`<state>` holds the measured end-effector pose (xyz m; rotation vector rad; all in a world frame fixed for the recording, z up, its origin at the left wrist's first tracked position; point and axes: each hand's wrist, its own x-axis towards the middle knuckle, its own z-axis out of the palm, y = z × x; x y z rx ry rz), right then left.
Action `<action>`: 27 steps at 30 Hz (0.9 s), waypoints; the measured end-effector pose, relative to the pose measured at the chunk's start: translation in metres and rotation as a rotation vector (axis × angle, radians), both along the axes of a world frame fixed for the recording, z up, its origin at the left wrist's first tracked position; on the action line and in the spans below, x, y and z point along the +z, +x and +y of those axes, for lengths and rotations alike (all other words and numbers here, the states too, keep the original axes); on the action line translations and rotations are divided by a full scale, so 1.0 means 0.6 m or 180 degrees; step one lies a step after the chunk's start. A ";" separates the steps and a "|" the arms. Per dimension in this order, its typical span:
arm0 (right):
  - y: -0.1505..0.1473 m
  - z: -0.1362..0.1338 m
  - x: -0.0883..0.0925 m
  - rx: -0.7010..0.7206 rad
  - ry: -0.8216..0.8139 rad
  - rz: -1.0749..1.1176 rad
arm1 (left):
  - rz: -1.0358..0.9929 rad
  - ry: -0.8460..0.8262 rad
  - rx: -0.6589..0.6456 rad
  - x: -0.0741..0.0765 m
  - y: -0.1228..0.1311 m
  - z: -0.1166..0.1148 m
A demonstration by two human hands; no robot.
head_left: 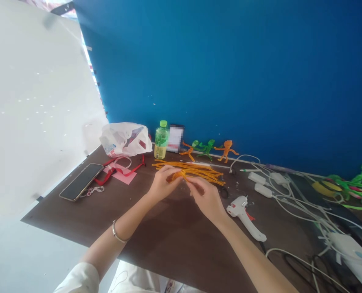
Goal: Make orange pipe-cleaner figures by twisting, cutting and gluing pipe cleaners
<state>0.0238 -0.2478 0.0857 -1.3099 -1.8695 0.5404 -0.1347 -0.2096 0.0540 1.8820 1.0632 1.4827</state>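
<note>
Between my two hands, above the dark brown table, is a small orange-yellow piece. My left hand has its fingers closed round the left side of it. From the right, my right hand pinches its other end, fingertips almost touching those of my left hand. Just behind my hands lies a loose bundle of orange fuzzy stems. Farther back, small figures stand by the blue wall: an orange one, a green one and an orange one with a green head.
A white glue gun lies right of my right hand, with tangled cables beyond. A green-capped bottle, plastic bag and pink paper are at the back left. A phone lies at the left.
</note>
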 end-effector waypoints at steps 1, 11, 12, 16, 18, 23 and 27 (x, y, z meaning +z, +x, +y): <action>0.000 0.000 -0.001 -0.0032 0.0032 0.0036 | -0.0143 -0.0176 -0.0046 0.000 0.001 0.000; 0.001 0.003 0.008 -0.0033 0.0121 0.0254 | -0.2078 -0.1773 -0.1073 0.004 0.010 -0.004; 0.002 0.004 0.010 -0.0010 0.0128 0.0240 | -0.2166 -0.1855 -0.1136 0.006 0.011 -0.005; 0.005 0.008 0.014 0.0071 0.0242 0.0014 | -0.2294 -0.2149 -0.1230 0.013 0.012 -0.009; 0.008 0.010 0.015 0.0082 0.0373 -0.0174 | -0.2322 -0.2217 -0.1236 0.017 0.013 -0.011; 0.018 0.013 0.012 0.0188 0.0690 -0.0527 | -0.2417 -0.2258 -0.1116 0.021 0.018 -0.012; 0.022 0.013 0.009 0.0317 0.0771 -0.0699 | -0.2540 -0.2440 -0.1187 0.019 0.020 -0.010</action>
